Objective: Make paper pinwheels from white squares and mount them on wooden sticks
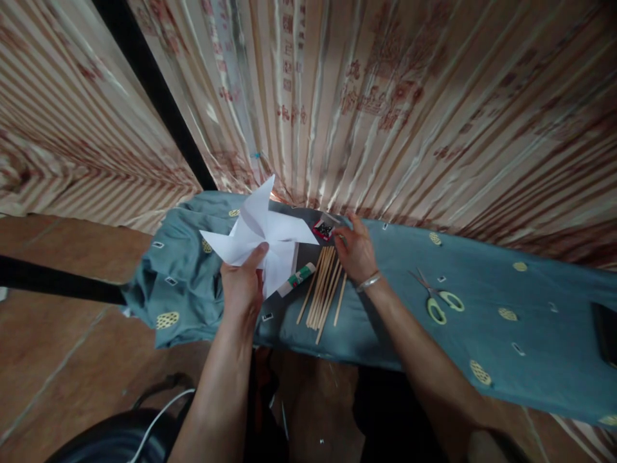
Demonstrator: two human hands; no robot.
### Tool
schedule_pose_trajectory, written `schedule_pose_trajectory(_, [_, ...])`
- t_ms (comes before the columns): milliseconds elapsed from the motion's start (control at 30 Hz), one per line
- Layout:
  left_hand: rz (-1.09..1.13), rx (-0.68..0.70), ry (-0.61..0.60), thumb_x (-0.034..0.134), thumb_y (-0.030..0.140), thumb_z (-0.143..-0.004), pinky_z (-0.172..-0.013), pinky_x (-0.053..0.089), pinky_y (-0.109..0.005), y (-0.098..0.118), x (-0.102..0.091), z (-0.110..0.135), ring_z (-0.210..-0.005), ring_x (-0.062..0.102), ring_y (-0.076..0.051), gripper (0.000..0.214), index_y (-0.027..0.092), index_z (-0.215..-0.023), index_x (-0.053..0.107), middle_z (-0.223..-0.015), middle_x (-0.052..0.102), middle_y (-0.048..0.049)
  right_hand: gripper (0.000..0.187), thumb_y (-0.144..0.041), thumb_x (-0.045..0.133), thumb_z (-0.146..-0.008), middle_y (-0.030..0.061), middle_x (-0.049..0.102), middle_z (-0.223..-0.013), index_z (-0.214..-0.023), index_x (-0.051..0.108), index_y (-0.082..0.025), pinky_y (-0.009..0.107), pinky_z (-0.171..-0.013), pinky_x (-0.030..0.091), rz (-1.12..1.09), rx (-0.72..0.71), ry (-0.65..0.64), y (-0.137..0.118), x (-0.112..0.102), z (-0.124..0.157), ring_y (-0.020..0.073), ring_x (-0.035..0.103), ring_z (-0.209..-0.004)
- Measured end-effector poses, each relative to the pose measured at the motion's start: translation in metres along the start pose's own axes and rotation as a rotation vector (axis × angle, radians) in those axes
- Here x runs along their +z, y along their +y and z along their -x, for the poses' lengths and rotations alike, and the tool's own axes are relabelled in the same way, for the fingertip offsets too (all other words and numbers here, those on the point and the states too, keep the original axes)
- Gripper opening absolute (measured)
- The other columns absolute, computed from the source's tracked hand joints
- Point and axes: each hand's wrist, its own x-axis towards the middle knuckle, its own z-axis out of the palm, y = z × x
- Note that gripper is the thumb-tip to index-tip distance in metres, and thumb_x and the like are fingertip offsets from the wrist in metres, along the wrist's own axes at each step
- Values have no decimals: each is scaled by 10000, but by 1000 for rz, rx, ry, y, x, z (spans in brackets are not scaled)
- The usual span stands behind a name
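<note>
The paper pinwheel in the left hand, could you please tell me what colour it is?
The paper pinwheel is plain white, as the head view shows.

A single view looks forward and down from head height (fairly near) over the teal cloth (482, 273)

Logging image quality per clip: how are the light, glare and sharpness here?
Head view: dim overall, the upper right corner darkest; head view: pale glare streaks on the curtain; head view: the pinwheel is brightest, its folds readable; head view: the contents of the packet are too small and soft to identify.
</note>
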Motion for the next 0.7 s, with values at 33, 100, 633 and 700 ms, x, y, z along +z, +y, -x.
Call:
schedule_pose_trajectory(33, [-8,-3,-5,863,220,-464,-824,596,-336,0,-1,0,-843,731,-230,420,165,-860,734,-861,777,-61,258,-159,495,-859,127,495,-1456,-949,737,-179,522,-1128,357,23,-4,-25,2,5,-11,298,426,-1370])
schedule_pose_trajectory(100, [-16,-10,-8,862,227,-480,-832,594,-339,0,-2,-1,-854,731,-231,438,162,-894,734,-882,777,-66,243,-148,525,-831,117,521,-1434,-910,752,-186,559,-1122,349,67,6,-70,6,15,-27,318,397,-1383])
schedule_pose_trajectory(633, [-17,-26,-52,803,184,-569,-817,586,-316,-6,-6,-2,-847,729,-218,406,145,-967,736,-851,771,-61,132,-198,677,-744,162,545,-1405,-821,781,-170,579,-1087,354,214,113,-246,15,42,-57,394,376,-1388])
schedule_pose_trajectory(700, [-5,-25,-51,805,167,-566,-844,577,-321,-8,-6,-2,-841,729,-213,396,137,-954,735,-833,769,-58,144,-204,662,-755,153,554,-1397,-828,782,-171,569,-1100,346,203,95,-230,17,43,-56,390,381,-1384])
